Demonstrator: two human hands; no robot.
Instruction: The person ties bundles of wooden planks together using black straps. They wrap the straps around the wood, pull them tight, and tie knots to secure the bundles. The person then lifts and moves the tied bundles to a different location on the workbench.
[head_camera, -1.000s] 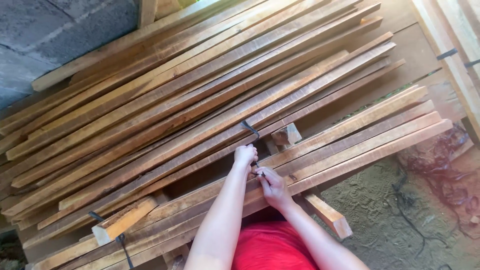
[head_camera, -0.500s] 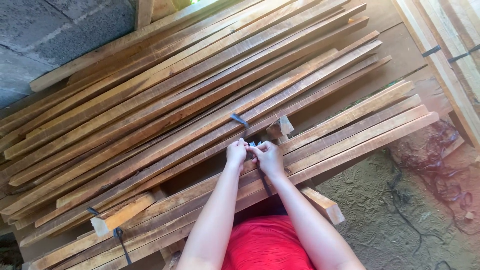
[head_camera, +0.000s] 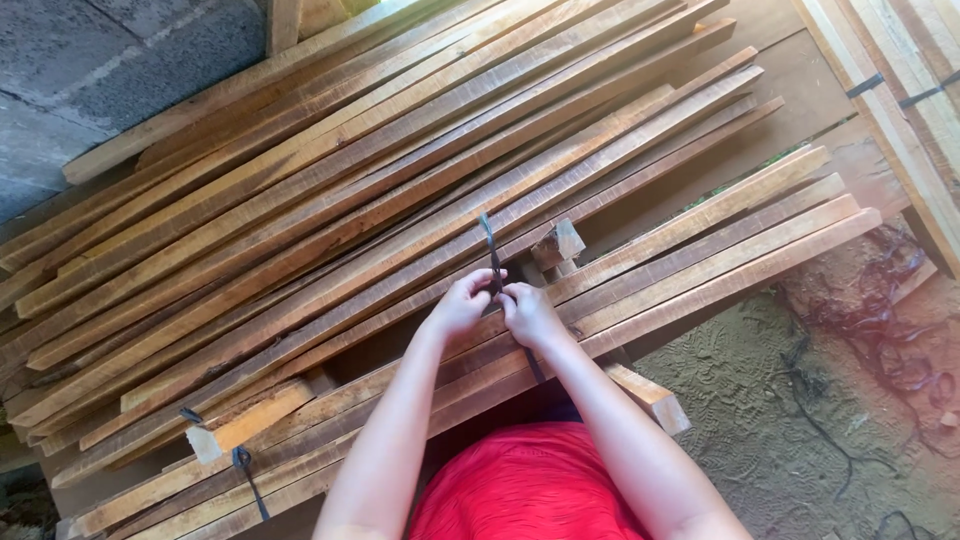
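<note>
Left hand (head_camera: 462, 305): fingers curled closed, pinching the dark strap (head_camera: 491, 256).
Right hand (head_camera: 528, 312): closed on the same strap, touching the left hand.
Dark strap: upright above the near slat bundle (head_camera: 720, 255), centre.
Loose slats (head_camera: 350, 180): piled far and left.

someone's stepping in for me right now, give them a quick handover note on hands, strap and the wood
Left hand and right hand: both pinched on the dark strap at the middle of the near bundle of slats, fingertips together.
Strap: one end sticks up past the hands, the other runs down under the right wrist.
Done: another dark tie already sits on the bundle's left end.
Left: the middle strap looks not yet fastened; the big loose pile of slats lies unbound behind.
</note>
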